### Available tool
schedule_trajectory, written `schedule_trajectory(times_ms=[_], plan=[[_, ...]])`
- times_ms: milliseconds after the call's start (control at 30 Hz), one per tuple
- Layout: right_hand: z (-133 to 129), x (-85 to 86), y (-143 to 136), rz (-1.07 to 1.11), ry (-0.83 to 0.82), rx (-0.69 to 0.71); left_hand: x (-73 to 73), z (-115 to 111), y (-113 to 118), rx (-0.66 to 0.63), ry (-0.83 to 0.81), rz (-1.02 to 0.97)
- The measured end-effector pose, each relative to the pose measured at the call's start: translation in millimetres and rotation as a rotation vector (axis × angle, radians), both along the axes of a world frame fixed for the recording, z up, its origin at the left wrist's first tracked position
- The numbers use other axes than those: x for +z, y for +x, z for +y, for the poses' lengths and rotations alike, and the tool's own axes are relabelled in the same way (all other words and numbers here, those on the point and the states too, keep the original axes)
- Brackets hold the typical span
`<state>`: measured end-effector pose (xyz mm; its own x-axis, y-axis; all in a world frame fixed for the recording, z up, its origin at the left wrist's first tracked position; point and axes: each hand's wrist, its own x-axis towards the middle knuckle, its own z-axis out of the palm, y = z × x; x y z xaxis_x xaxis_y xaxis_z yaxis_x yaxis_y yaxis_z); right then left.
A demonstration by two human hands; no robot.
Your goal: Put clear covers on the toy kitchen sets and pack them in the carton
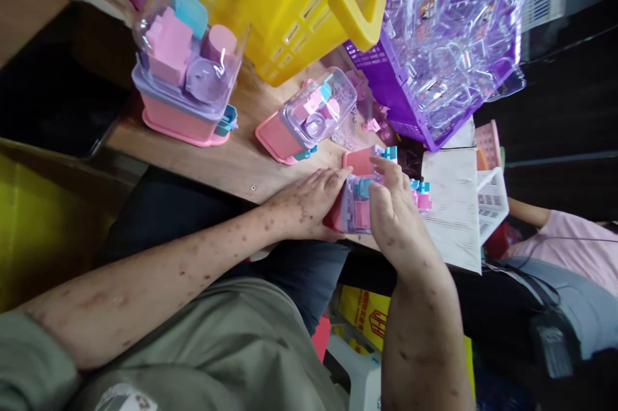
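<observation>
My left hand (309, 201) is wrapped round the pink base of a toy box (351, 208) at the table's front edge. My right hand (393, 211) reaches over the box's clear top, its thumb and fingers bent around the far part; what the fingertips touch is partly hidden. Blue and pink pieces show inside the box. Another pink base (358, 160) lies just behind it, with a blue clip near my right index finger. Two toy boxes with clear covers, a smaller-looking one (309, 116) and a larger-looking one (186, 86), stand to the left.
A yellow basket (275, 11) stands at the back, beside a purple basket (400, 89) full of clear plastic covers. Small pink pieces (371, 125) lie between. On the right are a white sheet (451, 205), a white basket (491, 205) and a person in a pink sleeve (570, 243).
</observation>
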<state>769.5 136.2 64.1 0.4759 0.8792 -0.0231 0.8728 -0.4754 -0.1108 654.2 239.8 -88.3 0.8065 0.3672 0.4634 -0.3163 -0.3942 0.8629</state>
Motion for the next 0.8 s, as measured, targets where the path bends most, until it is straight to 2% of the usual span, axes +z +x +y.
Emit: schedule_trajectory(times_ms=[167, 267, 433, 567, 700, 800], plan=[[-2, 15.6, 4, 0.129, 0.002, -0.018, 3.2, 1, -3, 0.002, 0.044, 0.041], [2, 25.3, 9, 0.124, 0.008, 0.059, 5.3, 2, -5, 0.002, 0.048, 0.073], [35, 33.4, 16, -0.043, 0.114, 0.19, 10.1, 5, -7, -0.036, 0.02, 0.063], [66, 17.6, 19, 0.041, -0.075, 0.318, 16.3, 6, -5, -0.049, -0.021, 0.114], [72, -3.7, 22, 0.046, -0.192, 0.472, 18.4, 6, -4, -0.044, -0.031, 0.113], [68, -10.6, 22, 0.0, -0.201, 0.428, 15.9, 6, -4, -0.061, -0.014, 0.123]])
